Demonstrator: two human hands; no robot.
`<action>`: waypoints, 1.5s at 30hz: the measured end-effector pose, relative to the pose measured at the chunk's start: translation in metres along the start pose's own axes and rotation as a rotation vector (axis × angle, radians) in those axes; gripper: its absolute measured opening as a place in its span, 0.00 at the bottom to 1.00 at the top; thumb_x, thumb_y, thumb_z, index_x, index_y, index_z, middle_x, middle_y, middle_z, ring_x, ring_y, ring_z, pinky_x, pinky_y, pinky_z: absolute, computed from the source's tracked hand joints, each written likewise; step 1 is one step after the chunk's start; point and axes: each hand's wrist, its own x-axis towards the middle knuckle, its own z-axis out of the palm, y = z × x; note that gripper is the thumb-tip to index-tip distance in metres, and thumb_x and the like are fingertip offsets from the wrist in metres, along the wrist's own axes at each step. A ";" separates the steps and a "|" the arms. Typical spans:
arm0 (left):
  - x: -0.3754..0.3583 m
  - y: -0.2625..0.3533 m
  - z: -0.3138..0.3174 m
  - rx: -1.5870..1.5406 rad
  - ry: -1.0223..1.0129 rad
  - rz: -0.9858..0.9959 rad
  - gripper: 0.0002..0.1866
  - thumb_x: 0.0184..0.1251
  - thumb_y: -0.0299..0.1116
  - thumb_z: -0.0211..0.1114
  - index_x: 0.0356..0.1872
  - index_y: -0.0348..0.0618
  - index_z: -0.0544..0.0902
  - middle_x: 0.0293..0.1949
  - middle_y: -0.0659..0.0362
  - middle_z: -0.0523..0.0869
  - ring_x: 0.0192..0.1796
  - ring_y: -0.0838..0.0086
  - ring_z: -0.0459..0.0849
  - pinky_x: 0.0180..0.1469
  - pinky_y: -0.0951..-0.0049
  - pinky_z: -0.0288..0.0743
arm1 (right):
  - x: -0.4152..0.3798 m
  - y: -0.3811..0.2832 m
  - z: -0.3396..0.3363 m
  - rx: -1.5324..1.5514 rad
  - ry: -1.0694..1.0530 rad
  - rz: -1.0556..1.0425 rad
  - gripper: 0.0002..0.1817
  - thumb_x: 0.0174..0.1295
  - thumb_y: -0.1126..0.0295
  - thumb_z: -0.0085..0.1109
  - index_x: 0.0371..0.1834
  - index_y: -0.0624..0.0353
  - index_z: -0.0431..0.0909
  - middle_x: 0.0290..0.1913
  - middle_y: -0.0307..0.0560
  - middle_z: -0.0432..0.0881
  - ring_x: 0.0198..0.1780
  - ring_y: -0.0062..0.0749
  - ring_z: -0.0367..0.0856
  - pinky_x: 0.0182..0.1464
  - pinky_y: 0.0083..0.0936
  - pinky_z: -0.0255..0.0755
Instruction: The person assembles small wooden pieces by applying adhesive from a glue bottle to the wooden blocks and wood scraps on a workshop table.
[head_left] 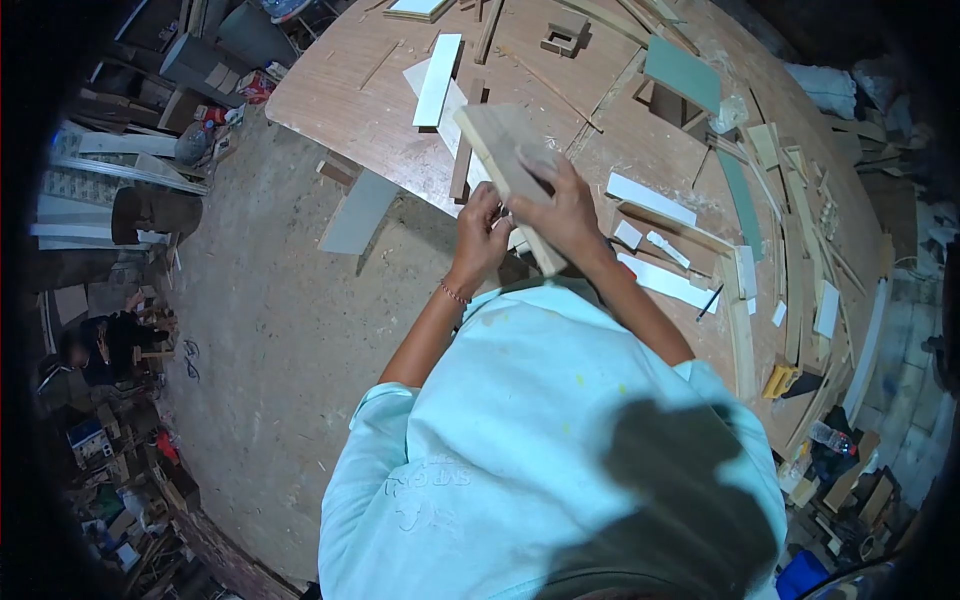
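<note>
— How is the light?
— Cool and fairly bright over the workbench (380,110); a dark shadow falls on the shirt (560,470).
— And the edges?
— Strong fisheye bending, with black vignette at the corners. The floor clutter at left is dim and soft; the centre stays reasonably sharp.

The board (505,160) in the hands is pale tan — plain, unpainted wood. The workbench (360,90) is a warm reddish brown, strewn with white strips (438,66) and a dull green panel (683,73). The shirt (540,440) is light mint — flecked with small yellow spots. The wristband (455,293) is reddish.
</note>
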 end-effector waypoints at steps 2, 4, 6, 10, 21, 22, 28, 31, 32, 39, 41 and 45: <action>-0.005 0.009 0.004 -0.037 -0.009 -0.033 0.13 0.45 0.14 0.55 0.37 0.32 0.74 0.35 0.58 0.72 0.36 0.78 0.72 0.35 0.83 0.69 | 0.018 0.008 0.002 -0.078 0.075 0.002 0.33 0.38 0.52 0.63 0.51 0.54 0.73 0.49 0.63 0.68 0.50 0.52 0.70 0.52 0.36 0.65; -0.005 0.016 0.008 -0.150 0.038 -0.002 0.13 0.45 0.15 0.55 0.36 0.31 0.74 0.35 0.58 0.71 0.34 0.79 0.71 0.33 0.82 0.68 | 0.031 0.007 -0.004 -0.016 0.058 0.146 0.33 0.39 0.53 0.62 0.51 0.54 0.72 0.47 0.63 0.69 0.48 0.53 0.71 0.51 0.36 0.65; -0.001 0.011 0.009 -0.202 0.061 -0.018 0.13 0.45 0.15 0.56 0.36 0.31 0.74 0.35 0.58 0.71 0.34 0.79 0.71 0.32 0.82 0.68 | 0.018 -0.004 -0.005 -0.068 0.100 0.093 0.32 0.39 0.54 0.61 0.51 0.55 0.72 0.46 0.62 0.69 0.48 0.52 0.71 0.50 0.37 0.66; 0.001 -0.009 0.003 -0.121 0.035 -0.040 0.13 0.46 0.15 0.57 0.37 0.32 0.74 0.36 0.59 0.72 0.37 0.80 0.72 0.37 0.82 0.70 | 0.003 -0.006 0.000 -0.025 0.071 -0.116 0.30 0.39 0.55 0.62 0.49 0.55 0.74 0.46 0.62 0.68 0.48 0.52 0.71 0.49 0.37 0.66; -0.004 0.000 0.002 -0.249 -0.028 -0.081 0.17 0.45 0.14 0.56 0.40 0.34 0.74 0.38 0.58 0.72 0.45 0.76 0.72 0.44 0.81 0.71 | 0.015 -0.004 0.000 -0.081 0.038 -0.008 0.30 0.40 0.58 0.63 0.50 0.55 0.73 0.52 0.55 0.70 0.53 0.46 0.70 0.54 0.30 0.64; -0.005 0.005 0.002 -0.245 -0.032 -0.075 0.17 0.45 0.14 0.56 0.40 0.34 0.74 0.38 0.58 0.72 0.45 0.76 0.72 0.44 0.81 0.71 | 0.027 0.004 0.001 -0.079 0.045 -0.011 0.30 0.40 0.58 0.63 0.50 0.55 0.73 0.52 0.55 0.70 0.53 0.46 0.70 0.54 0.30 0.64; -0.005 0.023 0.008 -0.332 -0.020 -0.071 0.18 0.47 0.17 0.59 0.44 0.37 0.75 0.41 0.58 0.72 0.48 0.74 0.73 0.50 0.75 0.71 | 0.046 0.024 -0.017 -0.011 0.201 0.046 0.27 0.42 0.61 0.63 0.49 0.55 0.74 0.56 0.56 0.67 0.54 0.42 0.70 0.56 0.26 0.62; -0.004 0.013 0.006 -0.275 0.039 -0.093 0.18 0.47 0.17 0.60 0.44 0.37 0.75 0.41 0.58 0.72 0.47 0.74 0.73 0.49 0.76 0.71 | 0.020 -0.005 -0.025 0.088 0.144 0.017 0.28 0.42 0.63 0.63 0.51 0.54 0.72 0.54 0.56 0.69 0.56 0.43 0.68 0.57 0.28 0.60; -0.003 0.006 0.007 -0.268 0.082 -0.105 0.18 0.48 0.18 0.60 0.43 0.37 0.75 0.41 0.58 0.72 0.46 0.74 0.73 0.49 0.77 0.71 | 0.012 -0.014 -0.023 0.139 0.117 -0.019 0.29 0.42 0.64 0.63 0.52 0.54 0.72 0.54 0.55 0.70 0.56 0.44 0.68 0.57 0.29 0.60; -0.012 0.027 0.012 -0.186 -0.014 -0.080 0.15 0.48 0.17 0.59 0.40 0.34 0.74 0.38 0.58 0.72 0.44 0.76 0.73 0.45 0.79 0.71 | 0.026 0.005 -0.011 0.079 0.139 0.069 0.29 0.42 0.65 0.63 0.53 0.57 0.71 0.52 0.54 0.70 0.53 0.41 0.71 0.53 0.28 0.64; -0.008 0.018 0.016 -0.250 0.040 -0.121 0.14 0.48 0.16 0.58 0.40 0.34 0.74 0.37 0.59 0.72 0.43 0.77 0.73 0.44 0.80 0.71 | 0.011 -0.002 -0.009 0.110 0.111 -0.021 0.30 0.42 0.63 0.64 0.52 0.58 0.71 0.50 0.57 0.70 0.52 0.45 0.71 0.53 0.30 0.64; -0.007 0.009 0.011 -0.256 0.046 -0.073 0.14 0.48 0.15 0.57 0.40 0.34 0.74 0.37 0.59 0.73 0.42 0.76 0.74 0.43 0.80 0.72 | 0.002 -0.003 -0.004 0.088 0.107 -0.069 0.30 0.42 0.61 0.64 0.51 0.58 0.71 0.48 0.58 0.72 0.50 0.43 0.72 0.52 0.29 0.65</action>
